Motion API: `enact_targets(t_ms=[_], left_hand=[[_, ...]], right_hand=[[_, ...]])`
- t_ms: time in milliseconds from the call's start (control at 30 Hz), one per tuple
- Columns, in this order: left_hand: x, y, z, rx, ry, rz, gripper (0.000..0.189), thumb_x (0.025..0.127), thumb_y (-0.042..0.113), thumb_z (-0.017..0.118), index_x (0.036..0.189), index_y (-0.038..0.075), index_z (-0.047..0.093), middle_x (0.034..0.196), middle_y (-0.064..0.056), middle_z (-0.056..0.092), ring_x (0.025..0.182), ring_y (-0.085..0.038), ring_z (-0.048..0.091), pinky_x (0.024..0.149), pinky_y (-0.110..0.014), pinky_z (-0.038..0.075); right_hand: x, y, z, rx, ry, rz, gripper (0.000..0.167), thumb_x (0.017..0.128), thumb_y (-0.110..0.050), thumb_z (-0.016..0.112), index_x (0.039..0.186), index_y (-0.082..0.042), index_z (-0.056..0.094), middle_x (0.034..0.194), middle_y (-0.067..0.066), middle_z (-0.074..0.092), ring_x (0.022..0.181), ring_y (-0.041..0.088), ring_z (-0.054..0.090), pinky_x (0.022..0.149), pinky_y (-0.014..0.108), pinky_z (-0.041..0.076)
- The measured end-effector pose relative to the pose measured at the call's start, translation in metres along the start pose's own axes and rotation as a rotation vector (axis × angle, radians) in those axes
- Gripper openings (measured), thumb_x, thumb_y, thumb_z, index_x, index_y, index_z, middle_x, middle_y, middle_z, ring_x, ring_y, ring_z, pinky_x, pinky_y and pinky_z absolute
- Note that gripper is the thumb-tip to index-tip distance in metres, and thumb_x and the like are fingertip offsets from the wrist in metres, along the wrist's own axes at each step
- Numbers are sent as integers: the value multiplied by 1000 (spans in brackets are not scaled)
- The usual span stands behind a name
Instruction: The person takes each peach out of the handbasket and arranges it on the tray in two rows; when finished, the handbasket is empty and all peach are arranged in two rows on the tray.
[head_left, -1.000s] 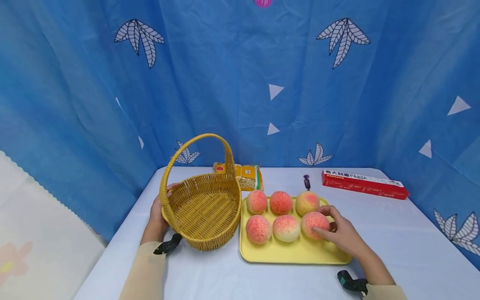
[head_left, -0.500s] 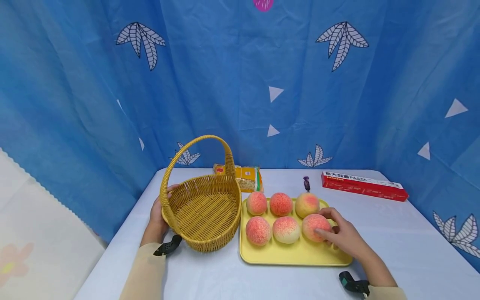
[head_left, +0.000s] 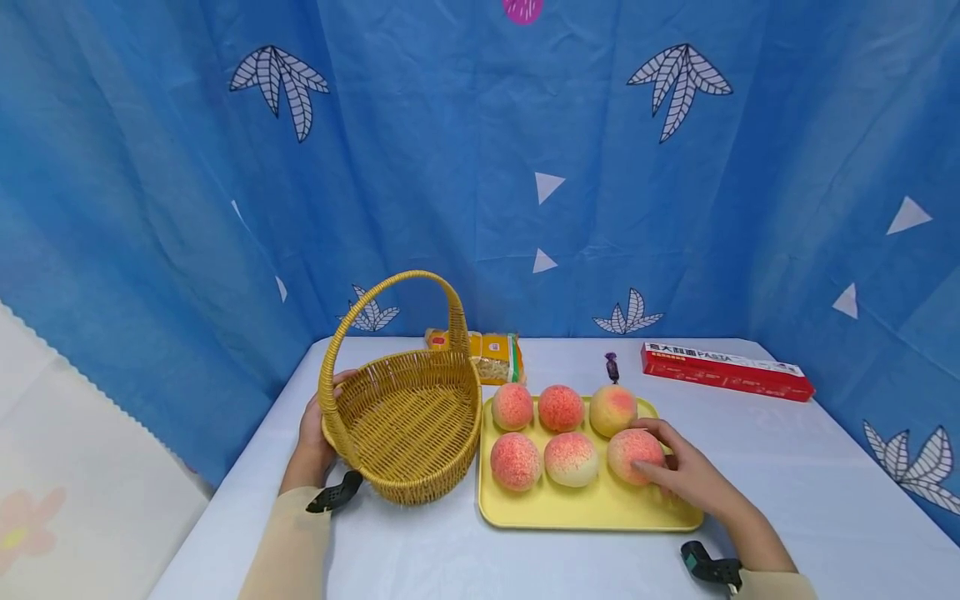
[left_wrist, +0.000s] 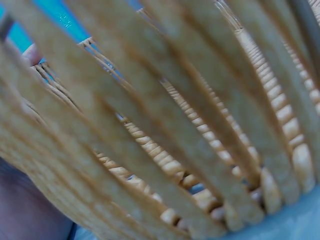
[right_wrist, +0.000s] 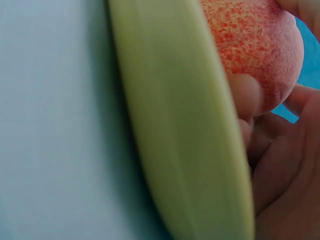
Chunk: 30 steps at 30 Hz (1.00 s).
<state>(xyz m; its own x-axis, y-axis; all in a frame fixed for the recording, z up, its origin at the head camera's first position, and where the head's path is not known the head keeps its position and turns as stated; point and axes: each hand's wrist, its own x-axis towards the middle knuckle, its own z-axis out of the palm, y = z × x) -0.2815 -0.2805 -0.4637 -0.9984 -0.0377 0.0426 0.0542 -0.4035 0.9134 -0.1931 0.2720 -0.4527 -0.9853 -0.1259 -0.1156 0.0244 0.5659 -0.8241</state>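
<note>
My left hand (head_left: 312, 432) holds the left side of a golden wicker basket (head_left: 420, 483) with a tall arched handle; its fingertips show over the rim. Nothing lies in the basket. In the left wrist view the woven wall (left_wrist: 165, 130) fills the frame, and a fingertip (left_wrist: 32, 54) shows at the upper left. My right hand (head_left: 693, 477) grips a pink peach (head_left: 634, 455) at the right of the front row on a yellow tray (head_left: 585, 512). In the right wrist view, fingers and thumb curl around this peach (right_wrist: 260, 45), partly hidden by the tray edge (right_wrist: 185, 125).
Several other peaches, such as a yellowish one (head_left: 613, 408), sit in two rows on the tray. Behind stand a pasta bag (head_left: 495, 357), a purple-wrapped candy (head_left: 612, 367) and a red pasta box (head_left: 727, 375). A blue curtain (head_left: 480, 167) backs the white table (head_left: 420, 550).
The gripped peach has shifted slightly right with my right hand, widening the gap to the middle front peach. The left hand and basket stay in place.
</note>
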Motion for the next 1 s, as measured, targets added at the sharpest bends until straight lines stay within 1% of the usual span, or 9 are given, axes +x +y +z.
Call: enact_targets(t_ms=[67,133,267,367,467,600,667,800,1000], left_hand=[[-1,0,0,7,1,-2,37,106,20,44,140,10,54,128,6,61,118,-13,56,100,-25,47],[-1,0,0,15,2,-9,36,106,19,44,139,11,55,127,7,62,118,-12,56,100,-24,47],[1,0,0,24,0,-4,39,106,23,46,141,10,54,128,6,62,118,-14,56,100,-26,48],[1,0,0,15,0,-4,39,106,23,46,141,10,53,128,6,62,117,-13,57,99,-26,48],[1,0,-1,-2,-2,-12,37,106,22,45,139,11,55,126,8,62,115,-11,57,98,-25,49],[-1,1,1,-9,-7,0,36,106,22,46,138,12,58,126,7,64,115,-12,59,97,-25,50],[-2,1,1,-6,-4,12,35,106,22,46,137,12,58,127,7,63,116,-13,58,98,-26,50],[-3,2,2,3,4,9,35,106,19,43,137,12,59,128,8,62,119,-13,55,99,-25,47],[-1,2,1,16,9,-11,36,106,19,44,138,13,58,128,10,62,121,-11,54,100,-24,46]], right_hand=[[-1,0,0,-23,5,-3,74,87,-42,73,148,-20,38,149,17,44,114,26,58,88,36,58],[-1,1,-1,-27,4,0,74,87,-42,73,149,-19,39,149,18,44,113,26,57,88,36,57],[0,2,-1,0,-17,3,73,88,-40,72,150,-18,39,147,19,45,103,25,60,76,31,56],[2,3,-1,31,-38,-11,72,88,-38,73,149,-18,41,143,19,47,96,24,61,67,31,55],[2,4,0,45,-49,-25,71,87,-36,74,148,-18,42,140,19,48,93,24,60,62,31,55],[2,4,-1,47,-43,-33,69,88,-36,73,148,-18,43,139,19,48,92,24,59,60,30,53],[2,3,-1,45,-36,-32,68,89,-36,72,148,-19,43,139,19,48,91,23,60,59,30,52],[1,1,-1,35,-3,-25,64,91,-37,69,147,-19,45,141,18,48,82,21,60,59,29,52],[-1,-2,-1,18,93,-32,54,95,-43,63,142,-19,50,138,15,52,66,22,56,57,27,50]])
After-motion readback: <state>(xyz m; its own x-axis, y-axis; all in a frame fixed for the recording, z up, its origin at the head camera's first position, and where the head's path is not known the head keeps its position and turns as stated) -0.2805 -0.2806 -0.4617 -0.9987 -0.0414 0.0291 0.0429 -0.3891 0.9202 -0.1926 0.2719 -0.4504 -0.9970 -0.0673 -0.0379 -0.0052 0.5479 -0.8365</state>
